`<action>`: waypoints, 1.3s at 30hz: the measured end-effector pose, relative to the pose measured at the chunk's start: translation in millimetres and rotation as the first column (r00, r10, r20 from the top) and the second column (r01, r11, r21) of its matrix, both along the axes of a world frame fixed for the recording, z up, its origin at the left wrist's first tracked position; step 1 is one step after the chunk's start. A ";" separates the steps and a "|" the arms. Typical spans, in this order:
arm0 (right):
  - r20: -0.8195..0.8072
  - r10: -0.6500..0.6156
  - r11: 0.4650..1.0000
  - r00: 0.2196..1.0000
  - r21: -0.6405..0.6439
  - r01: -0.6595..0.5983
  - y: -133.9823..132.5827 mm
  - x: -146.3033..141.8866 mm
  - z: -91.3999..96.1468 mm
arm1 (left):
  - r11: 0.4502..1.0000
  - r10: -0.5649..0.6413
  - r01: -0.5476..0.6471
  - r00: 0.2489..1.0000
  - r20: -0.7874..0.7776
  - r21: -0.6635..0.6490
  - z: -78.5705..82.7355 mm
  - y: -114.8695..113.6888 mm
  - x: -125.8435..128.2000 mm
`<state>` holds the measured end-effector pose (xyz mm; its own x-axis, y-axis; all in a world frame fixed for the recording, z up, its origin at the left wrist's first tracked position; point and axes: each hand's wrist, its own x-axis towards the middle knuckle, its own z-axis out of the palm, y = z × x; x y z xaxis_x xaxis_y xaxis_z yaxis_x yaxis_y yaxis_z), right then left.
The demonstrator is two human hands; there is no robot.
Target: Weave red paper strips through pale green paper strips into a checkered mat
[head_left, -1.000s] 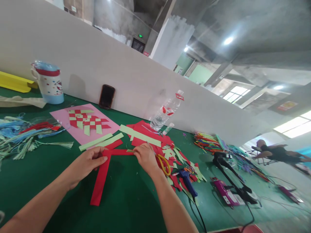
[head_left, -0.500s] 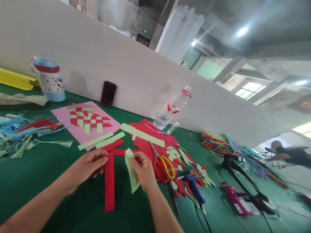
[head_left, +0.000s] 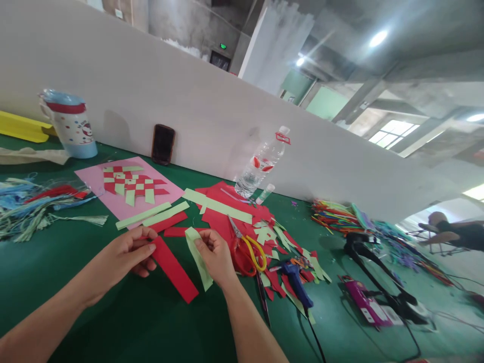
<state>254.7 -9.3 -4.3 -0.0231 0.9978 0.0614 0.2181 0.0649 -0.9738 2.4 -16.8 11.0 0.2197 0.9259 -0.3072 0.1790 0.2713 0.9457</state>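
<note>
My left hand [head_left: 138, 252] pinches the upper end of a red paper strip [head_left: 176, 272], which slants down to the right above the green table. My right hand [head_left: 214, 254] is closed on a light green paper strip [head_left: 198, 262], bent over at its top. Behind the hands, another red strip [head_left: 174, 232] and two pale green strips [head_left: 166, 213] lie on the table. Beyond them a woven red and green paper piece [head_left: 130, 183] rests on a pink sheet [head_left: 94, 176]. Scissors with yellow and red handles [head_left: 249, 249] lie just right of my right hand.
Paper scraps [head_left: 280, 252], a blue glue gun [head_left: 298, 287] and a black-strapped item [head_left: 378, 272] lie to the right. A tilted water bottle [head_left: 260, 166], glue stick [head_left: 265, 194], phone [head_left: 163, 144] and cup [head_left: 71, 126] stand by the partition. Tassels [head_left: 41, 204] lie left.
The red strip in my left hand has swung from hanging straight down to slanting toward the right. My right hand still holds the green strip, and the view has shifted slightly.
</note>
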 end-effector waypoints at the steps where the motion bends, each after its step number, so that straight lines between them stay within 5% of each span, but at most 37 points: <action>1: 0.019 0.002 1.000 1.000 0.015 -0.002 1.2 1.9 -0.9 | 1.000 0.002 -0.002 0.999 -0.037 0.007 -4.6 -8.1 -3.4; 4: 0.079 0.011 0.998 0.997 0.061 -0.016 3.7 7.3 -3.2 | 0.992 0.011 0.030 0.948 -0.317 0.123 -27.6 -37.6 -24.2; 7: 0.164 0.054 0.992 0.985 0.105 -0.072 2.2 9.0 -3.5 | 0.925 0.118 0.151 0.757 -0.643 0.348 -49.7 -59.7 -50.7; 9: 0.241 0.096 0.983 0.966 0.131 -0.131 -0.8 8.2 -1.1 | 0.804 0.226 0.265 0.692 -0.686 0.532 -58.1 -62.4 -61.0; 11: 0.328 0.135 0.969 0.935 0.154 -0.194 -4.6 7.3 4.1 | 0.675 0.177 0.430 0.695 -0.697 0.600 -62.1 -56.6 -62.0; 13: 0.420 0.165 0.950 0.893 0.176 -0.258 -9.2 7.3 11.6 | 0.632 0.096 0.515 0.690 -0.718 0.579 -63.3 -48.1 -57.0; 17: 0.592 0.194 0.904 0.782 0.203 -0.377 -21.9 10.1 26.9 | 0.643 0.011 0.544 0.697 -0.717 0.539 -62.9 -41.9 -50.6; 23: 0.769 0.183 0.865 0.613 0.171 -0.472 -42.5 17.4 30.4 | 0.652 0.037 0.464 0.771 -0.636 0.600 -64.0 -54.3 -63.2; 27: 0.837 0.042 0.881 0.546 0.227 -0.415 -60.6 22.7 23.0 | 0.661 0.092 0.407 0.790 -0.606 0.631 -73.0 -56.6 -67.5; 35: 0.661 -0.391 0.821 0.640 0.566 -0.082 -113.3 26.7 11.1 | 0.672 0.150 0.358 0.792 -0.592 0.649 -102.5 -60.0 -73.1; 39: 0.630 -0.407 0.814 0.661 0.579 -0.051 -136.1 19.3 14.4 | 0.712 0.175 0.280 0.817 -0.550 0.643 -104.6 -63.4 -69.0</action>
